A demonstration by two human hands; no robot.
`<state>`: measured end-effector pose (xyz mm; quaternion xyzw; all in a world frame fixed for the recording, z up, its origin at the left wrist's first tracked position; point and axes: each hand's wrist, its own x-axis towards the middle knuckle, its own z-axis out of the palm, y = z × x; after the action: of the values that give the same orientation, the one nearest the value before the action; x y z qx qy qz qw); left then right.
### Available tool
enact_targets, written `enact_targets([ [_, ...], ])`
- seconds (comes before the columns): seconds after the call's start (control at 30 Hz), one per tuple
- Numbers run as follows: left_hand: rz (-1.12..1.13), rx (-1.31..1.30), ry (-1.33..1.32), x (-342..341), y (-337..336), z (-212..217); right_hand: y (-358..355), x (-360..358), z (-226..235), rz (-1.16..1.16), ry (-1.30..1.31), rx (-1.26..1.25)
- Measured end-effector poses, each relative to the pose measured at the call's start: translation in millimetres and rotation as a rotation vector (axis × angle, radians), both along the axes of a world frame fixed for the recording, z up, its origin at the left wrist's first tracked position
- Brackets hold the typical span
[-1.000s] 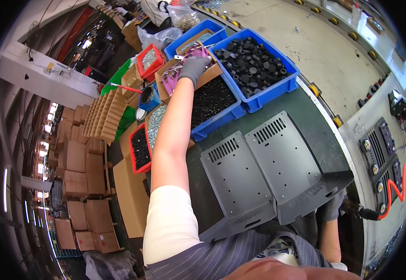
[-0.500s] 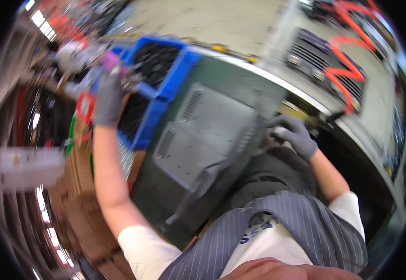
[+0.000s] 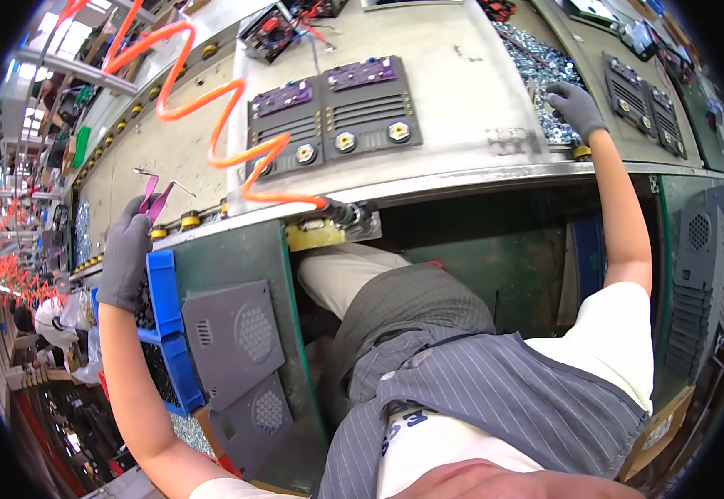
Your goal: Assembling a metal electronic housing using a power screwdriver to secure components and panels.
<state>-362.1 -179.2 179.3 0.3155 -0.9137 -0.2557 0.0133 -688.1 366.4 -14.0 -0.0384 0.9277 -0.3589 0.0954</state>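
A grey glove covers my left hand [image 3: 126, 258], at the left by the bench edge. Its fingers are closed around a pair of purple tweezers [image 3: 159, 202], whose two metal-tipped arms splay apart and point away from me. At the upper right, my right hand [image 3: 577, 110], also gloved in grey, reaches over a heap of small shiny metal parts [image 3: 522, 51], perhaps screws. Its fingers are somewhat apart and nothing shows in them. Between the hands, two dark slotted panels [image 3: 368, 106] lie on the bench, each with a purple circuit board and round metal fittings.
An orange coiled hose [image 3: 212, 158] crosses the bench and ends in a dark tool [image 3: 347, 218] at its front edge. Blue bins [image 3: 181, 370] with small black parts and grey perforated plates [image 3: 233, 337] are at the left. More dark panels [image 3: 632, 96] lie beyond my right hand.
My view has swung right toward the bench. My right hand has gone from beside my lap to the metal parts. My left hand, holding the tweezers, has moved from above the blue bins to the bench edge.
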Motion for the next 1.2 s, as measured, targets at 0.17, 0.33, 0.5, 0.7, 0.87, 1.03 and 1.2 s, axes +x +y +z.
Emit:
enact_targets([
  [0.17,-0.145,-0.046,-0.079,-33,9,-10,20,-70,-65,0.152,0.088,0.474],
  [0.33,-0.205,0.004,-0.130,-62,20,-11,8,-88,-76,0.179,0.015,0.454],
  [0.5,-0.400,-0.050,-0.160,-82,8,-28,37,-117,-113,0.354,0.108,0.536],
  [0.7,-0.617,-0.455,-0.409,-85,9,-39,39,-128,-99,-0.284,-0.269,-0.543],
  [0.87,-0.686,-0.531,-0.344,-101,25,-43,55,-128,-98,-0.419,-0.459,-0.491],
  [1.03,-0.746,-0.395,-0.315,-113,29,-52,26,-118,-80,-0.329,-0.351,-0.519],
  [1.2,-0.686,-0.373,-0.366,-130,52,-32,-80,-60,8,0.224,-0.458,-0.950],
])
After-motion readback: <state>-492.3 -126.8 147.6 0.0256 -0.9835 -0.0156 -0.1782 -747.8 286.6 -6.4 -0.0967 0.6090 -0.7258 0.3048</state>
